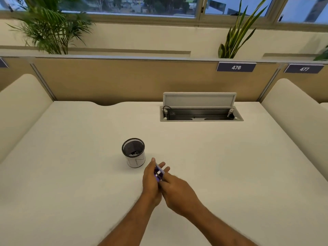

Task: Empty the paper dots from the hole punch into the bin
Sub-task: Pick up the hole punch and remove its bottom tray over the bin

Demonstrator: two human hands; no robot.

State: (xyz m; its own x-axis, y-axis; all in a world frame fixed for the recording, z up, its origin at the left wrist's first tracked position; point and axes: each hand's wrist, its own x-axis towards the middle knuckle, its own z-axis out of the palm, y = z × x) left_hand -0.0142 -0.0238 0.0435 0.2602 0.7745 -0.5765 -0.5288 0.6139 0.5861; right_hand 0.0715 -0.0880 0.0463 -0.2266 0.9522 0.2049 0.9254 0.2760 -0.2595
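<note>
While both arms reach out over the white desk [71, 174], the two hands meet near the middle of the head view, a little toward 6 o'clock. Between them is a small purple hole punch [158, 172]. It is blurry, so its parts are hard to make out. It is tilted, with its far end pointing up toward 11 o'clock.

The left hand [150, 181] is on the left side of the punch. Its fingers lie close together and press flat against the punch. The right hand [174, 190] is on the right side. Its fingers hold the near end of the punch, and two fingertips stick out past it toward 12 o'clock. So both hands are closed on the punch.

The bin [134, 153] is a small round cup with a black mesh top and white paper around its lower part. It stands upright on the desk, near the hands, at about 11 o'clock from them. It is not touching them. Small dark and light bits lie at its bottom.

Far off at about 1 o'clock from the hands is an open cable box [201, 113] set into the desk, with its lid up. Behind the desk is a tan wall [124, 80] with a sign reading 476 [236, 67]. Green plants [51, 27] stand at the very top, under the windows.
</note>
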